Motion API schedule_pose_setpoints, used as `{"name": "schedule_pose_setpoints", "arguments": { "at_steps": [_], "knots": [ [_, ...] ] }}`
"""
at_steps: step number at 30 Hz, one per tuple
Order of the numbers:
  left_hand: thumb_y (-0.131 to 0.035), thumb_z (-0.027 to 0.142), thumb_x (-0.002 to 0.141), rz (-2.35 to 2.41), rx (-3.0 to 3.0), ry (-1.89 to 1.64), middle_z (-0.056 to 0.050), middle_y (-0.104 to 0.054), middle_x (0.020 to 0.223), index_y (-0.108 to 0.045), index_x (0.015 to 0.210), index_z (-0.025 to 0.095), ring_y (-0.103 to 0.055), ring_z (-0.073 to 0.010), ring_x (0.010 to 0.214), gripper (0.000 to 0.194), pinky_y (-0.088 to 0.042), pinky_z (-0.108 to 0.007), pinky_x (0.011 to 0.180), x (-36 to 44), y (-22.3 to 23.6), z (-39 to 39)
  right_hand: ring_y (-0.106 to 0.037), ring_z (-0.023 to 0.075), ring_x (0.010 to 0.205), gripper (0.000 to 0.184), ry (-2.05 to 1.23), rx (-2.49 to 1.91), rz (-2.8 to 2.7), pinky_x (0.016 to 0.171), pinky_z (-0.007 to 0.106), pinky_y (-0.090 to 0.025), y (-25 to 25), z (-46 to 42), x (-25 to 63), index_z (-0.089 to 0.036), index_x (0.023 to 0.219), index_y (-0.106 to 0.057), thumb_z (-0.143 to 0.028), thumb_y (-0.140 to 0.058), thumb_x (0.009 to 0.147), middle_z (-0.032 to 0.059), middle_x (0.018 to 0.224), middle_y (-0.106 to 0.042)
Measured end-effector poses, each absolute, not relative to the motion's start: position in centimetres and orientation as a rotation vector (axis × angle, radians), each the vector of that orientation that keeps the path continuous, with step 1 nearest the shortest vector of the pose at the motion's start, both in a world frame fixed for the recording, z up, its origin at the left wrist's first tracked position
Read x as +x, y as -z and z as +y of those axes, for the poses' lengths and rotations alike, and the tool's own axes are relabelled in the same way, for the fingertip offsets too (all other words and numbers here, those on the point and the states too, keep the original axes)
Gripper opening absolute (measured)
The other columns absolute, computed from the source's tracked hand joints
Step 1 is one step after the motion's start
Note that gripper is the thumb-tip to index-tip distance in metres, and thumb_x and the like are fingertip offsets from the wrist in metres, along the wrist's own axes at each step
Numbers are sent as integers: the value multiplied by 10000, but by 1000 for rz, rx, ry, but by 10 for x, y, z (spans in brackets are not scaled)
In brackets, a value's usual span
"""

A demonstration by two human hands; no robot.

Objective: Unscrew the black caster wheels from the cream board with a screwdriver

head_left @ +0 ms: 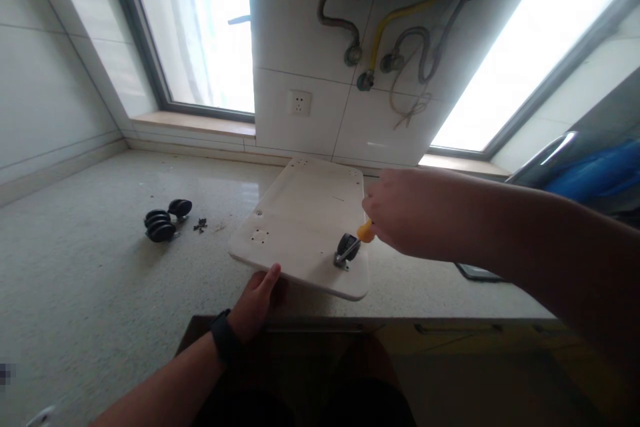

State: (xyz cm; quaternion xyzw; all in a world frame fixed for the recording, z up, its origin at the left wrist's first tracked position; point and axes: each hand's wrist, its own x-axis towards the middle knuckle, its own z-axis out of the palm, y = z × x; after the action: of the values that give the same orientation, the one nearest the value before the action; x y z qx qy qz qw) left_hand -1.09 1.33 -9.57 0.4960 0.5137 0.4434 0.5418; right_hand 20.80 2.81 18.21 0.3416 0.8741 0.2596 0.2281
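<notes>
A white board [300,220] lies tilted on the speckled countertop [90,280], its near edge raised. A black caster wheel [347,248] sits on the board's near right corner. My right hand [415,213] is closed round a screwdriver with an orange handle [366,231], whose tip points down at the caster's metal plate. My left hand [257,300] grips the board's near edge from below, thumb on the rim, a dark watch on the wrist.
Two or three loose black caster wheels [163,220] and a small heap of dark screws [201,224] lie left of the board. A wall socket [299,103], pipes and hoses [380,47] are behind. Something blue [595,170] lies at the right.
</notes>
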Motion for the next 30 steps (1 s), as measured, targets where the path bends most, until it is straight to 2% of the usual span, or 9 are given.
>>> {"name": "schedule_pose_setpoints", "arguments": {
  "at_steps": [2, 7, 9, 12, 15, 18, 24, 30],
  "knots": [
    [-497, 760, 854, 1218, 1172, -1073, -67, -615, 598, -625, 586, 189, -577, -221, 604, 644, -476, -334, 625, -11, 102, 14, -515, 174, 636, 143, -736, 894, 2432, 602, 347, -297, -182, 28, 209, -208, 738, -675, -89, -610, 785, 30, 690, -639],
    [-491, 758, 868, 1174, 1117, -1095, -58, -607, 599, -619, 605, 169, -553, -205, 585, 658, -464, -328, 610, -10, 119, 18, -512, 161, 570, 274, -788, 959, 2392, 519, 311, -230, -183, 22, 197, -264, 915, -680, -48, -612, 760, 18, 792, -626],
    [-496, 749, 874, 1172, 1116, -1092, -54, -605, 592, -620, 608, 170, -549, -205, 584, 649, -457, -325, 608, -10, 119, 18, -531, 174, 599, 228, -812, 982, 2377, 519, 314, -229, -182, 19, 192, -248, 891, -682, -66, -608, 775, 34, 809, -625],
    [-474, 748, 888, 1181, 1137, -1080, -56, -609, 594, -617, 608, 172, -554, -209, 592, 655, -454, -327, 616, -11, 114, 16, -577, 245, 788, 81, -821, 946, 2405, 605, 361, -295, -180, 15, 191, -204, 782, -680, -176, -613, 819, 76, 802, -637],
    [-435, 744, 910, 1182, 1176, -1052, -59, -604, 580, -610, 591, 172, -548, -205, 579, 677, -440, -324, 604, -12, 112, 16, -570, 275, 889, 165, -877, 849, 2433, 710, 410, -316, -177, 14, 194, -197, 745, -676, -159, -558, 852, 88, 793, -660],
    [-457, 748, 898, 1176, 1144, -1073, -57, -609, 594, -613, 607, 170, -561, -207, 587, 665, -446, -322, 600, -11, 115, 17, -571, 249, 849, 207, -929, 843, 2396, 744, 419, -308, -176, 14, 194, -206, 782, -674, -76, -527, 848, 69, 778, -680],
    [-455, 773, 879, 1194, 1155, -1059, -60, -618, 608, -629, 617, 175, -567, -218, 602, 675, -473, -338, 627, -12, 115, 17, -575, 223, 757, 174, -981, 850, 2424, 683, 397, -288, -174, 14, 190, -248, 836, -641, -97, -559, 865, 45, 821, -668],
    [-418, 748, 909, 1182, 1185, -1046, -58, -607, 600, -615, 597, 172, -560, -207, 603, 684, -469, -327, 623, -12, 111, 17, -579, 248, 844, 156, -1104, 745, 2486, 678, 396, -337, -161, 17, 199, -202, 795, -649, -113, -548, 875, 75, 836, -642]
  ]
}}
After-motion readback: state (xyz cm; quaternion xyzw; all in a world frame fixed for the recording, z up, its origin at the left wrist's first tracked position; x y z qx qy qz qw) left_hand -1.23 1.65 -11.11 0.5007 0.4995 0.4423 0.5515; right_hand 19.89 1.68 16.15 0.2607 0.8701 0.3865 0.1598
